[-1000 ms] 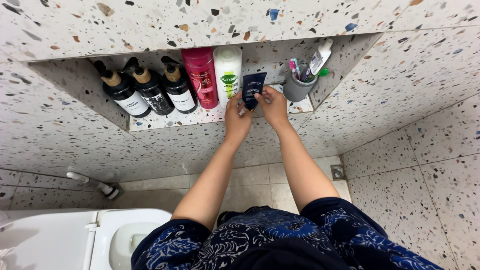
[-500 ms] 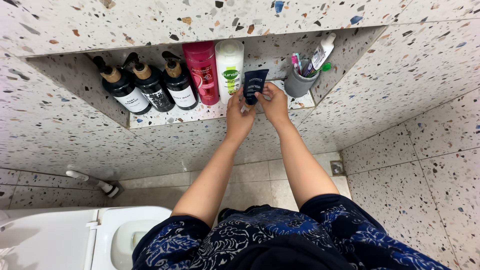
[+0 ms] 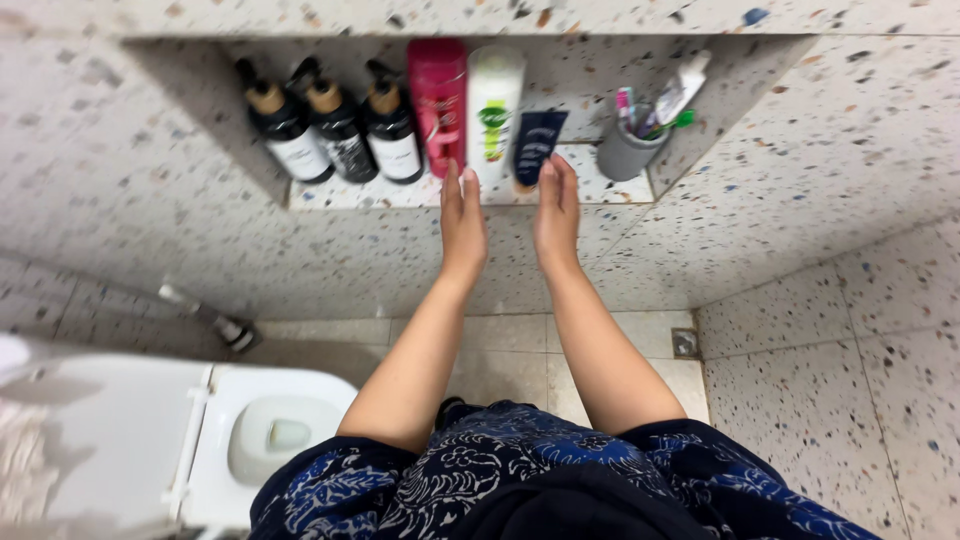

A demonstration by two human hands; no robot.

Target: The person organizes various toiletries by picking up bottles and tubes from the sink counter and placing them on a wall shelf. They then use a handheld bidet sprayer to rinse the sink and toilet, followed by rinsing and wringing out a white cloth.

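Hovering at shelf edge | left hand [image 3: 463, 225] and right hand [image 3: 556, 215] flat, fingers straight and together, holding nothing | dark blue tube [image 3: 537, 148] stands upright on niche shelf [image 3: 620, 188] beside white bottle [image 3: 495, 110] | step: tube apparently just placed, hands clear of it.

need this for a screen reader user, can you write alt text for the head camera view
Seen from above, a person's left hand and right hand lie open and flat at the edge of a speckled wall niche, just below a dark blue tube standing on it. Three black pump bottles, a red bottle, a white bottle and a grey toothbrush cup line the niche.
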